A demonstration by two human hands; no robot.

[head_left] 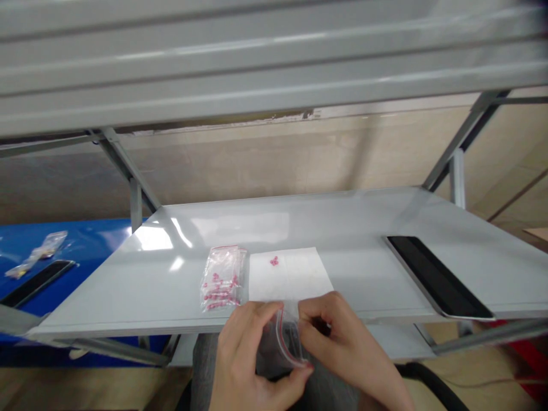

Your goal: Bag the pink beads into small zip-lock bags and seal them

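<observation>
A clear zip bag [287, 337] with a red strip along its mouth is held just in front of the shelf's front edge, its mouth gaping. My left hand [252, 359] grips it by the mouth, thumb at the lower end and index finger at the upper end. On the other side, my right hand [338, 337] has thumb and fingers pinched together at the bag's rim; what lies between the fingertips is hidden. Beyond my hands, a white paper sheet [289, 274] bears a small cluster of pink beads [274, 261]. Left of it lie stacked zip bags [221, 278] containing pink bead-like pieces.
A dark-screened tablet [436, 277] lies on the right of the white shelf [342, 222]. Grey metal struts [128, 165] frame both sides, and a ridged panel [257, 63] hangs overhead. On the blue surface [98, 240] at left are a dark phone-like device [38, 282] and small bags [51, 245].
</observation>
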